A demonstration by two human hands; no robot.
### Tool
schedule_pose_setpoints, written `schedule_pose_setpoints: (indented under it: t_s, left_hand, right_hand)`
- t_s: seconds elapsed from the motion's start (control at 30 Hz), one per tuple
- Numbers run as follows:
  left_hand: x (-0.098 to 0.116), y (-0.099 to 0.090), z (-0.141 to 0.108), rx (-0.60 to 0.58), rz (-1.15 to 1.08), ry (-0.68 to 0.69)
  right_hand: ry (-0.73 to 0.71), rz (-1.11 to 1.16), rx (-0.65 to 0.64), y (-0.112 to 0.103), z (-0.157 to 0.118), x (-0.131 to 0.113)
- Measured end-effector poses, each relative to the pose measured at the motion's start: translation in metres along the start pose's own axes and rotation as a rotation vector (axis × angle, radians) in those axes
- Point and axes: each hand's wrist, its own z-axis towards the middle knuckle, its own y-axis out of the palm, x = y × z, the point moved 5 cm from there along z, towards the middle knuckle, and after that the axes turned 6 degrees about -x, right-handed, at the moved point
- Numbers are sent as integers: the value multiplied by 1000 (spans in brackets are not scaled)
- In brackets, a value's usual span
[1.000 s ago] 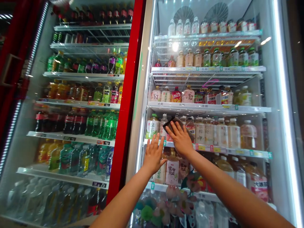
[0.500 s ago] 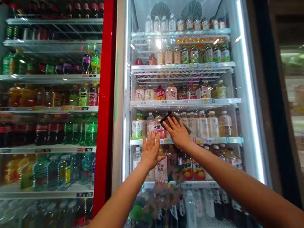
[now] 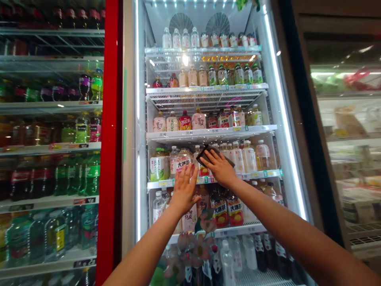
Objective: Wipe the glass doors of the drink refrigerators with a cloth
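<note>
Against the clear plastic bottles behind the transparent glass door, the dark, thin cloth is seen further right than before; fresh glass is apparently being covered. It is pressed under the right hand, fingers spread; by the splayed left hand, nothing is held.

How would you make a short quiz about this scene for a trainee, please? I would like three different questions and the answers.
1. True or false: the dark cloth is under the right hand.
2. Which colour is the wide upright frame at the left of the lit cooler? A yellow, B red, C purple.
3. Fill in: the left hand has its palm turned ____ the camera.
Key: 1 true; 2 B, red; 3 away from.
</note>
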Motion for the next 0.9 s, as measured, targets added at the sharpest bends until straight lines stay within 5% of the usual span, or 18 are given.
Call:
schedule_pose_setpoints:
  t_s: [0.1,0.23,0.4,0.53,0.67,0.77,0.9]
  left_hand:
    - [12,6,7,9,8,34]
    - [24,19,12,14,6,35]
    - [41,28,27,20,-14,35]
    - [57,30,43,11,-45,67]
    - [70,36,53,-1,-76,58]
    - [82,40,60,-9,-98,70]
    - [100,39,75,2,-97,117]
  right_hand:
    - [114,25,47,-10,7,27]
    - [401,52,155,-1,-25,54]
    - [134,-1,75,10,-32,38]
    - [234,28,126,-3,-30,87]
    - [499,53,213,3,-77,127]
    - [387,6,132,10,-95,115]
    - [134,2,10,1,-74,110]
